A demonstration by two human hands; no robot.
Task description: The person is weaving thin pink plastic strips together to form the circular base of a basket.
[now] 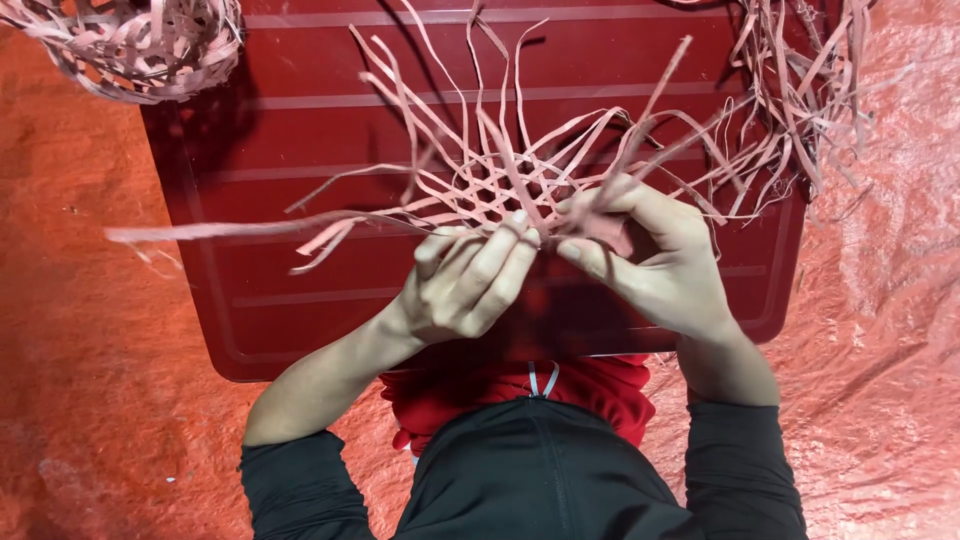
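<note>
Item: woven lattice [500,190] of flat pale strips, partly made, held above a dark red ribbed plastic board [300,130] that lies on an orange-red sheet [880,300]. The lattice sits at the centre of the view, just beyond the fingertips, its open criss-cross middle tight and its loose strip ends fanning out left, upward and right. Left hand [465,280] — fingers curled together, pinching the near edge of the lattice from the left, thumb and forefinger closed on the strips. Right hand [650,250] — closed on the strips at the lattice's right near edge, fingertips meeting those of the left hand. One long strip [200,231] runs out flat to the left from the weave. A loose bundle of strips [135,45] lies at the upper left corner; another tangle of strips [800,80] hangs at the upper right. Dark sleeves pushed up the forearms; red cloth [500,385] below the board.
</note>
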